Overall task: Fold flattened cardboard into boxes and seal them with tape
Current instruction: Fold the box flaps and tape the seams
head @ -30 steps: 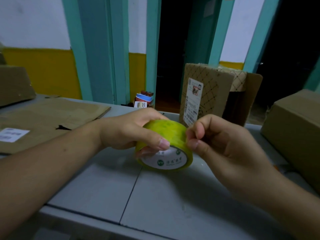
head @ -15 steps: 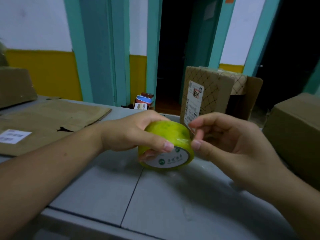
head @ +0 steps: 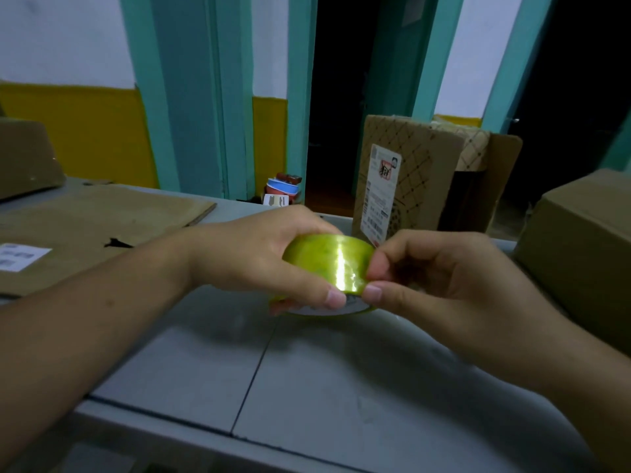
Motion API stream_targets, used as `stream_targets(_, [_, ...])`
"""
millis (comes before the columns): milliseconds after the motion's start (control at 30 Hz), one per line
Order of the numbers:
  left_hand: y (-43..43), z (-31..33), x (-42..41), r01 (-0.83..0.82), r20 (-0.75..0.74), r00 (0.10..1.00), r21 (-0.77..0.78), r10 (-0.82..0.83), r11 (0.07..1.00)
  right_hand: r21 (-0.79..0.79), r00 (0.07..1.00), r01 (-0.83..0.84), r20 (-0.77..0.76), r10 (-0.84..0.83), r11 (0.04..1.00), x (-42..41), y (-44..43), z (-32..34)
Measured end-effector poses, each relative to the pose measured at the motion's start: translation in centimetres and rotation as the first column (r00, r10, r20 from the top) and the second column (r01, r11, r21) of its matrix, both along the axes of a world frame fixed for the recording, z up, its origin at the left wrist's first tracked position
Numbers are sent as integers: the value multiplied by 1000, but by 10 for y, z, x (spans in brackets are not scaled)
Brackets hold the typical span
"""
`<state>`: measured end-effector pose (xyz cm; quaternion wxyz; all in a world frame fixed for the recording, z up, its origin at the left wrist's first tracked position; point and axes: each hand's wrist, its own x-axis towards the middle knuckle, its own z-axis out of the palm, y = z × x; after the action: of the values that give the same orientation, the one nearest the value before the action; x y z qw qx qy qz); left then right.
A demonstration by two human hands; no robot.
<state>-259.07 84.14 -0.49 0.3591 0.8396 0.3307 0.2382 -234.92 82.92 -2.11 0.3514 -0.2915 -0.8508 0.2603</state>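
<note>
A yellow-green roll of tape [head: 327, 264] with a white core is held just above the grey table [head: 307, 387], in the middle of the view. My left hand [head: 259, 257] grips the roll from the left, thumb across its front. My right hand [head: 444, 278] meets the roll's right edge, its thumb and forefinger tips pinching at the tape surface. A flattened sheet of cardboard [head: 85, 230] with a white label lies on the table at the left.
A patterned cardboard box [head: 409, 186] with a shipping label stands behind the roll. A plain brown box [head: 580, 250] sits at the right and another [head: 24, 158] at the far left. Small items [head: 281, 191] lie by the dark doorway.
The roll has tipped so its outer band faces me and less of the white core shows. My right fingers have closed back onto the roll's right edge.
</note>
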Motion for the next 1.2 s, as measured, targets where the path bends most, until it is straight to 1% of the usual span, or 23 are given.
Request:
stream_targets(133, [1,-1,-2,-6,-24,1000,20,7,1000,-15,999,-28,28,29,999,1,0,1])
stream_targets(233, [2,-1,-4,8,-12,1000,-1,-8,1000,-14,999,-24,30,24,1000,2,2,-1])
stream_targets(333, [4,-1,-4,21,-2,1000,6,-21,1000,71,997,-5,81,0,997,3,1,-1])
stream_targets(467, [5,0,-6,40,7,999,-21,-40,999,156,988,22,145,-45,987,0,0,-1])
stream_targets(600, [7,0,-5,49,6,999,-33,-49,998,236,977,1,209,-51,972,-2,5,-7])
stream_targets(700, [9,-1,-5,57,18,998,-39,-57,998,346,980,6,183,-73,938,-4,9,-13])
stream_targets(767, [10,-2,-5,75,28,997,-56,-74,996,390,985,-4,158,-63,921,-5,11,-16])
stream_targets(900, [8,-1,-2,102,71,993,-89,-95,991,374,984,-28,174,-41,927,-4,12,-17])
stream_targets(1000, [6,0,-3,68,50,997,-62,-65,996,383,985,-16,165,-52,924,-4,12,-16])
stream_targets(1067, [6,0,-3,28,40,999,-39,-26,999,422,989,21,127,-81,906,-4,10,-15])
stream_targets(1133, [6,1,-4,-4,42,999,-28,5,1000,435,994,61,57,-95,899,-4,7,-12])
stream_targets(1200, [7,1,-3,-13,33,999,-25,14,1000,393,997,76,-23,-73,916,-2,4,-10])
